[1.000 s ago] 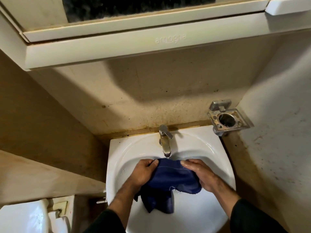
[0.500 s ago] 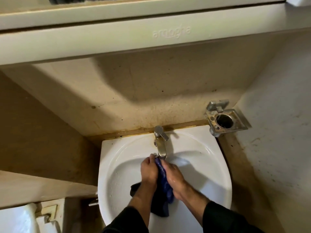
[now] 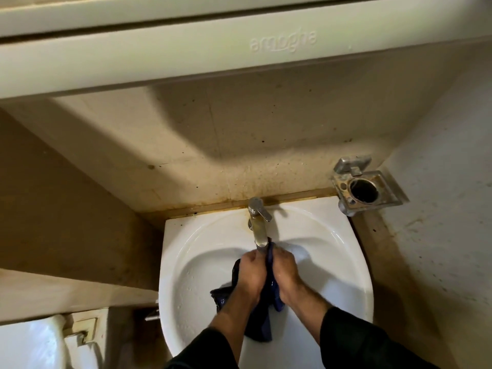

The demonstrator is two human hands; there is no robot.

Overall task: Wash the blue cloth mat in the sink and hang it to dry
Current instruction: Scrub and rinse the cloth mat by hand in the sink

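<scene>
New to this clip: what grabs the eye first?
Both hands, left hand and right hand, squeeze the blue cloth mat between them under the tap, low in the white sink. To the sink's right, a grimy metal tumbler holder juts from the stained wall.

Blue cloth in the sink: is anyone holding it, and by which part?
Both hands, left hand and right hand, grip the blue cloth mat by its bunched upper part; the rest hangs down.
</scene>
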